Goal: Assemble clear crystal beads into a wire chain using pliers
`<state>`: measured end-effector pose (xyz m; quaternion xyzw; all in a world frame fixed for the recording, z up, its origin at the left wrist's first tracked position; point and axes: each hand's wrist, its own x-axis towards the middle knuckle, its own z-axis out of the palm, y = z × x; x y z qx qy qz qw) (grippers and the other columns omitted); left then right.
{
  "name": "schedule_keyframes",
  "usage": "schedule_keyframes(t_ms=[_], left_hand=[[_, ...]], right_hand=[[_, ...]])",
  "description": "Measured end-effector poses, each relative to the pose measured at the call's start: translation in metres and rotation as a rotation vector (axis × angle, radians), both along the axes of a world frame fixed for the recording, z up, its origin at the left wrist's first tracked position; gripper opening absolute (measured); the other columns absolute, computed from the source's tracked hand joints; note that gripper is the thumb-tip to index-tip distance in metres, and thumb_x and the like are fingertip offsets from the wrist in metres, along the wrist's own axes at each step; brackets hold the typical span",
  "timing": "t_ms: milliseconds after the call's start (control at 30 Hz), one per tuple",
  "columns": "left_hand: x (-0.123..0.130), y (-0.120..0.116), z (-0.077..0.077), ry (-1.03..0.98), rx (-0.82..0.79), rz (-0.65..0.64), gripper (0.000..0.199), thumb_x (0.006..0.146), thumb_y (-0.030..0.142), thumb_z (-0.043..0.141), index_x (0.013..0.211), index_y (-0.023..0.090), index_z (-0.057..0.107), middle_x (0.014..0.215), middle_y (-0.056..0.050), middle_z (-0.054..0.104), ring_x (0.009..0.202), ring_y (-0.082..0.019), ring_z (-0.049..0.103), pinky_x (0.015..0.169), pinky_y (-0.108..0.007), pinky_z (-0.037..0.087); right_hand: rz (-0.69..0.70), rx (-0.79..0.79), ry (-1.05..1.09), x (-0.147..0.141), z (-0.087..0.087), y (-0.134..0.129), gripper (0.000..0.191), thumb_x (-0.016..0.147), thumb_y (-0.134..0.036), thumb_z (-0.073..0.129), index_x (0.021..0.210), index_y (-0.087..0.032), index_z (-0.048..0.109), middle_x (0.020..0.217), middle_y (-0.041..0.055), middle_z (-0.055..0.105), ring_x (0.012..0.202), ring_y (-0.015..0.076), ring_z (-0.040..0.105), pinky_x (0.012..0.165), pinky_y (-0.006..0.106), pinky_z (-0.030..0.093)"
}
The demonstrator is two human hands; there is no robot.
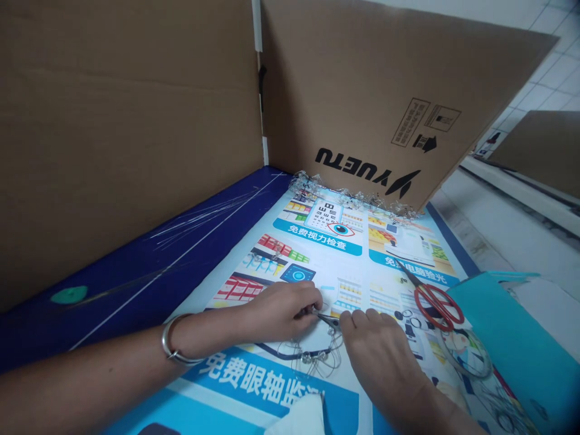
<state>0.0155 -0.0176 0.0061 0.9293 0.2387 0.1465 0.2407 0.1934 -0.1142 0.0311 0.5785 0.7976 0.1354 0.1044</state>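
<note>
My left hand (283, 311), with a silver bangle at the wrist, is closed in a pinch on one end of a beaded wire strand (312, 356). Clear beads and thin looping wires hang from it over the printed sheet, between my two hands. My right hand (380, 347) grips small pliers (330, 320), their handles mostly hidden in the palm. The jaws point left and meet the left fingertips, where the exact contact is covered by the fingers.
Red-handled scissors (438, 305) lie right of my hands, near a wire coil (466, 353) and a turquoise folder (516, 332). Several beaded wire pieces (357, 199) line the cardboard panel (362, 90). Loose straight wires (203, 217) and a green piece (69, 295) lie left.
</note>
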Motion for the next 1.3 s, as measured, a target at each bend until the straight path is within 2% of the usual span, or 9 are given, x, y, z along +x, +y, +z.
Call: schedule_keyframes(t_ms=[300, 800, 1300], left_hand=[[0.0043, -0.0017, -0.0046, 0.039, 0.039, 0.049, 0.014, 0.075, 0.019, 0.045, 0.088, 0.02, 0.052, 0.084, -0.002, 0.056, 0.073, -0.015, 0.052, 0.061, -0.024, 0.035], [0.0055, -0.0062, -0.0038, 0.114, 0.099, 0.127, 0.014, 0.067, 0.018, 0.047, 0.081, 0.02, 0.05, 0.078, -0.002, 0.056, 0.068, -0.017, 0.052, 0.056, -0.026, 0.034], [0.0015, 0.0002, -0.0005, 0.067, 0.073, 0.006, 0.009, 0.067, 0.017, 0.046, 0.075, 0.019, 0.046, 0.075, 0.0, 0.052, 0.066, -0.013, 0.05, 0.055, -0.022, 0.031]], right_hand=[[0.006, 0.018, -0.004, -0.0009, 0.0004, 0.0009, 0.015, 0.074, -0.005, 0.049, 0.081, -0.018, 0.053, 0.069, 0.004, 0.055, 0.064, 0.0189, 0.051, 0.055, 0.029, 0.03], [0.009, 0.019, -0.01, -0.0022, 0.0008, 0.0012, 0.017, 0.072, -0.006, 0.051, 0.085, -0.018, 0.053, 0.07, 0.0038, 0.054, 0.065, 0.0191, 0.05, 0.055, 0.03, 0.03], [0.026, 0.037, 0.031, -0.0002, -0.0016, 0.0017, 0.014, 0.072, -0.006, 0.052, 0.08, -0.017, 0.052, 0.069, 0.0036, 0.055, 0.063, 0.0171, 0.05, 0.054, 0.029, 0.025]])
